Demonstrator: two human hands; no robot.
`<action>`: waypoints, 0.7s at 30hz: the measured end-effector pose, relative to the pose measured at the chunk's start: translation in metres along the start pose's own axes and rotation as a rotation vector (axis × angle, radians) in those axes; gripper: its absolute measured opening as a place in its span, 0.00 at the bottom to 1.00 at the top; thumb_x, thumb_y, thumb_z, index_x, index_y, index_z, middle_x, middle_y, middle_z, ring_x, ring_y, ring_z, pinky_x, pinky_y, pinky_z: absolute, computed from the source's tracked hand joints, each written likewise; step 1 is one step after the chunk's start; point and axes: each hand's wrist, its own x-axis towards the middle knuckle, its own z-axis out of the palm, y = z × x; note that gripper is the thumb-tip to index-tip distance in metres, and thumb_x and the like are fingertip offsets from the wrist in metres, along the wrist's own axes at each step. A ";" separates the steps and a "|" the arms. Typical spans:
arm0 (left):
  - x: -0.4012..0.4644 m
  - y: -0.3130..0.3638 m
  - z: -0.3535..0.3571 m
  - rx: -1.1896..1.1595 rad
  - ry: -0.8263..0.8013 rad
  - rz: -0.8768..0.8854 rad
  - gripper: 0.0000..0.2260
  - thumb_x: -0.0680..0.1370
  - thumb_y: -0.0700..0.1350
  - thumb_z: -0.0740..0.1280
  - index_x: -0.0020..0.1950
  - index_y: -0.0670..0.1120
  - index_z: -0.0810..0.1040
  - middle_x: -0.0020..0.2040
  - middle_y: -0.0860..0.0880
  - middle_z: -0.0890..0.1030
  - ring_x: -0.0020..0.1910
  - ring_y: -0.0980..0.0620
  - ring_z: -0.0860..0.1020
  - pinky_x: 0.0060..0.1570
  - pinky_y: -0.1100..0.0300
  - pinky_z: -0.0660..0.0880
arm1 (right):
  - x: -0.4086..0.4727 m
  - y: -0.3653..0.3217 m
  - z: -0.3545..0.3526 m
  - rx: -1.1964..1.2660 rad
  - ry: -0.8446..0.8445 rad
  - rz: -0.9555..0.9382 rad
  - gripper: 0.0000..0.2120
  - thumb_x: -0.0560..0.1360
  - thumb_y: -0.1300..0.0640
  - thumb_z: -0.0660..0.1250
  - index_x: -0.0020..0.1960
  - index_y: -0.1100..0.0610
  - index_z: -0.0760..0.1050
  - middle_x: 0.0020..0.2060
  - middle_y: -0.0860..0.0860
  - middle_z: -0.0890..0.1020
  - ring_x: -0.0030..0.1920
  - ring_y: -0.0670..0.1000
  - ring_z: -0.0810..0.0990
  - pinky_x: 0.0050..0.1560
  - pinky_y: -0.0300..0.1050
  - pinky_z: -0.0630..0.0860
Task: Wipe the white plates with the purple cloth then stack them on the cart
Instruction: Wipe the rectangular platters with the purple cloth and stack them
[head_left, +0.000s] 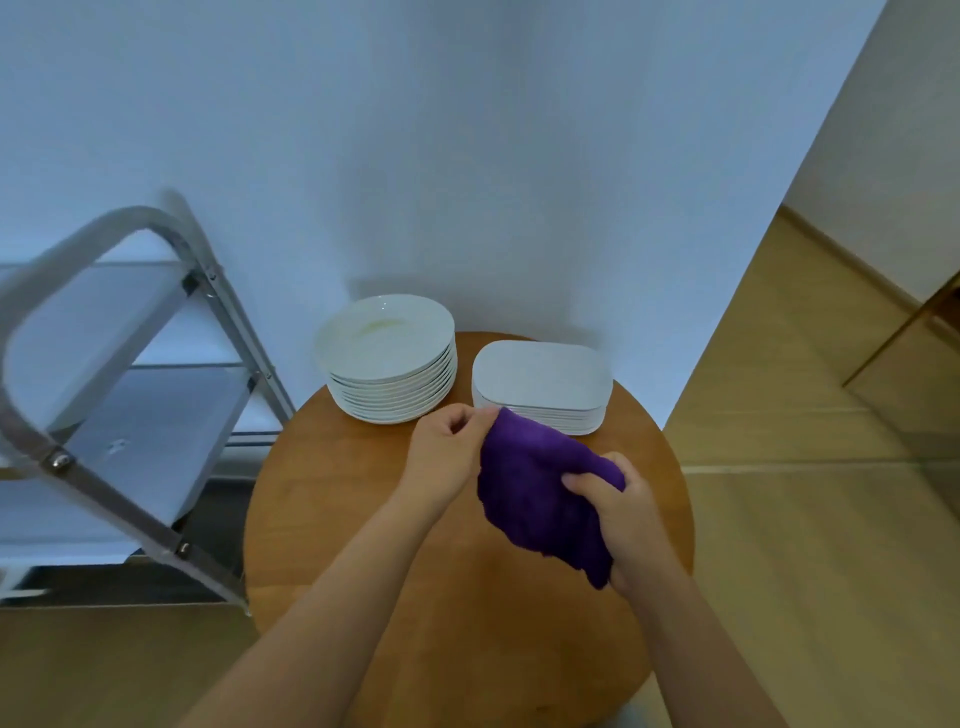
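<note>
A purple cloth (535, 488) hangs between both hands above the round wooden table (353, 519). My left hand (447, 447) pinches its top corner and my right hand (618, 504) grips its right side. Behind the hands, a stack of several round white plates (387, 338) stands at the table's far left. A lower stack of rounded rectangular white plates (540, 374) stands at the far right, its front edge partly hidden by the cloth. The metal cart (130, 395) with grey shelves stands to the left of the table.
A white wall (467, 156) runs right behind the table. Tan floor (805, 519) spreads to the right and in front. The cart's tilted metal frame (119, 499) reaches close to the table's left edge.
</note>
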 end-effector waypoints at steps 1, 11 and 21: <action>0.016 -0.004 0.005 0.100 0.046 -0.023 0.16 0.79 0.52 0.61 0.41 0.43 0.79 0.35 0.51 0.79 0.34 0.58 0.75 0.33 0.65 0.71 | 0.008 0.000 0.000 0.016 0.040 0.007 0.10 0.73 0.62 0.68 0.53 0.54 0.73 0.46 0.54 0.81 0.47 0.55 0.81 0.38 0.47 0.79; 0.155 -0.058 0.049 0.782 -0.028 -0.247 0.22 0.80 0.58 0.55 0.57 0.41 0.75 0.49 0.45 0.78 0.47 0.48 0.76 0.42 0.58 0.70 | 0.076 0.017 -0.020 0.110 0.214 0.100 0.12 0.71 0.61 0.70 0.53 0.51 0.75 0.49 0.53 0.82 0.51 0.58 0.80 0.53 0.62 0.78; 0.168 -0.068 0.041 0.421 -0.091 -0.258 0.13 0.80 0.47 0.61 0.38 0.43 0.71 0.36 0.46 0.75 0.35 0.50 0.75 0.31 0.62 0.70 | 0.096 0.022 -0.010 0.066 0.251 0.124 0.13 0.72 0.60 0.70 0.55 0.53 0.75 0.48 0.52 0.81 0.50 0.55 0.80 0.49 0.55 0.80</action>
